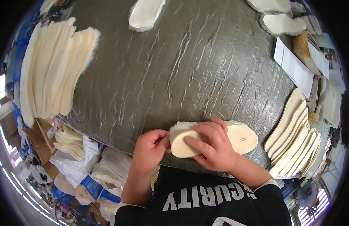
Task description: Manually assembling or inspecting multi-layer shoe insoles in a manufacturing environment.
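One cream, fleece-edged fabric insole (185,146), held in your right hand (216,147), points its rounded end toward nine o'clock, at your narrowly pinched left hand (148,149).

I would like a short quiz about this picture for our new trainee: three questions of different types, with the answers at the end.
1. Which hand has its thumb pressed on the top face of the held insole? (a) left (b) right
2. True or false: the white paper lies to the left of the lone insole at the picture's top edge.
3. Complete with one word: the dark table cover is not smooth but ____.

Key: 1. b, the right hand. 2. False; it lies to the right. 3. wrinkled.
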{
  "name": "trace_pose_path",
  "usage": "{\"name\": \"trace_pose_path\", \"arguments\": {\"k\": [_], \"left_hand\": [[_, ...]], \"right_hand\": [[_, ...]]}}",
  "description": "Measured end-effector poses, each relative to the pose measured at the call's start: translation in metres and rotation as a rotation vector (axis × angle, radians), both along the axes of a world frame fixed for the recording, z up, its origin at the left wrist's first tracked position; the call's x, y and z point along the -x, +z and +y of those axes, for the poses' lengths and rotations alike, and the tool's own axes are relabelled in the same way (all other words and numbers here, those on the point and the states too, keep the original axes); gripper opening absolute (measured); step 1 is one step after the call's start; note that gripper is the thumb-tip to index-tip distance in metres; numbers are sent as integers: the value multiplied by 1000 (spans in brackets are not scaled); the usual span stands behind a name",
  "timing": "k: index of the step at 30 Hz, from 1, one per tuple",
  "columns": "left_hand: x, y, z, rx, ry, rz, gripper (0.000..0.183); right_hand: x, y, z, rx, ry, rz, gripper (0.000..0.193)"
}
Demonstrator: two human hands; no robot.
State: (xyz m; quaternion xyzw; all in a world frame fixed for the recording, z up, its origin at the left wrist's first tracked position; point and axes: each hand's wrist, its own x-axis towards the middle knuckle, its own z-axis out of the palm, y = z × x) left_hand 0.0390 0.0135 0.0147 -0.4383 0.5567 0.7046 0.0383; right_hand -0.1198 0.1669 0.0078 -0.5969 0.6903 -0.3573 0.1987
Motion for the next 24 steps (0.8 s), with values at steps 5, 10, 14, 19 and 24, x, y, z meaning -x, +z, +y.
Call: {"name": "trace_pose_path", "arguments": {"k": [5, 10, 14, 19, 24], "left_hand": [[3, -5, 3, 77, 35, 10, 9], [5, -14, 7, 35, 123, 272, 9], [3, -27, 6, -179, 150, 453, 12], [14, -27, 16, -418, 330, 542, 16], [30, -9, 30, 127, 395, 470, 18]], "right_hand": [[5, 3, 13, 137, -50, -48, 67], [9, 8, 8, 34, -113, -106, 72], [12, 14, 5, -15, -106, -167, 76], [17, 12, 10, -8, -146, -257, 80], [18, 11, 9, 15, -145, -285, 83]]}}
